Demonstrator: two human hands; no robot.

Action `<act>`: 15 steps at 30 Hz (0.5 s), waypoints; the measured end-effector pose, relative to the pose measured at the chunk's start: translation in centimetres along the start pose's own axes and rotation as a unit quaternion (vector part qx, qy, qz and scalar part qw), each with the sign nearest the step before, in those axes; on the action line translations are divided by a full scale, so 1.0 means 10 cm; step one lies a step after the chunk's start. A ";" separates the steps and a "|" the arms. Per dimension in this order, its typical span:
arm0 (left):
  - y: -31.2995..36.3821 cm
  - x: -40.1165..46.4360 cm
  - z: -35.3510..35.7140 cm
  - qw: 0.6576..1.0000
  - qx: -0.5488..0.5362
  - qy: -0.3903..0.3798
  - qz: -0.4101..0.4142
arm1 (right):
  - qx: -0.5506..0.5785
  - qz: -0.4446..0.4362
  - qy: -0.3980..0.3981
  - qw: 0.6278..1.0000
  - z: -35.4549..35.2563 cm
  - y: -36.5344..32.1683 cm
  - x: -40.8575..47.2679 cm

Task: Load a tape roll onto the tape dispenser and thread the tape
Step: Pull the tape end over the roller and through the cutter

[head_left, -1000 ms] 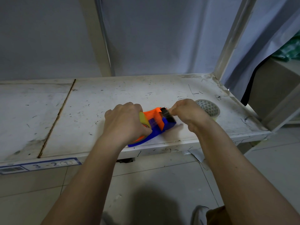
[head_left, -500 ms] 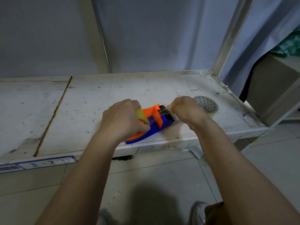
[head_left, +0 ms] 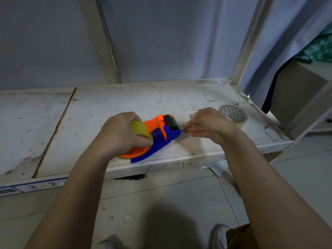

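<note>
An orange and blue tape dispenser point(head_left: 161, 139) lies on its side near the front edge of the white bench point(head_left: 89, 123). A yellowish clear tape roll point(head_left: 141, 129) sits on its orange hub. My left hand point(head_left: 120, 134) grips the roll and hub from above. A black roller point(head_left: 171, 122) shows at the dispenser's far end. My right hand point(head_left: 206, 123) is just right of that roller, fingertips pinched together on what looks like the clear tape end, which is too faint to see well.
A second tape roll point(head_left: 233, 115) with a triangle-patterned core lies flat behind my right hand. The bench's right edge and a metal upright point(head_left: 251, 40) stand close by. A seam point(head_left: 55, 132) crosses the bench at the left. Tiled floor lies below.
My right hand has pulled away to the right from the dispenser's front, fingers still pinched, exposing the black roller. My left hand stays on the roll.
</note>
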State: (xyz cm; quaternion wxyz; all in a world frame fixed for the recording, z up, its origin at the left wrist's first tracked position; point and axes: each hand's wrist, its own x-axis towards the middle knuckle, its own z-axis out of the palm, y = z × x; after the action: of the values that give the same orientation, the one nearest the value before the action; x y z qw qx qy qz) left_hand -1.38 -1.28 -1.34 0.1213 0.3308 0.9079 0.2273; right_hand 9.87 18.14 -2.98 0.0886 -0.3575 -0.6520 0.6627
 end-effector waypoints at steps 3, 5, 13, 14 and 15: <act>-0.09 -0.01 -0.05 0.999 -0.050 -0.007 0.001 | 0.095 0.010 -0.050 0.994 0.00 -0.04 -0.03; -0.14 -0.02 -0.09 0.998 -0.057 -0.028 -0.002 | 0.150 0.021 -0.086 0.985 0.02 -0.06 -0.06; -0.15 -0.03 -0.22 0.992 0.107 -0.069 -0.013 | 0.171 0.043 -0.180 0.968 0.18 0.01 -0.08; -0.12 -0.01 -0.19 0.989 0.133 -0.061 -0.009 | 0.168 0.041 -0.183 0.968 0.19 0.01 -0.09; -0.08 0.00 -0.16 0.987 0.149 -0.054 0.002 | 0.164 0.040 -0.184 0.968 0.20 0.01 -0.09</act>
State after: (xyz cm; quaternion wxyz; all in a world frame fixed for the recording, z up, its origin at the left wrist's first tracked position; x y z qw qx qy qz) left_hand -2.44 -2.35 -0.41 0.1188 0.3590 0.9229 0.0721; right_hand 9.36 16.01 -2.97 -0.0019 -0.2353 -0.5248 0.8181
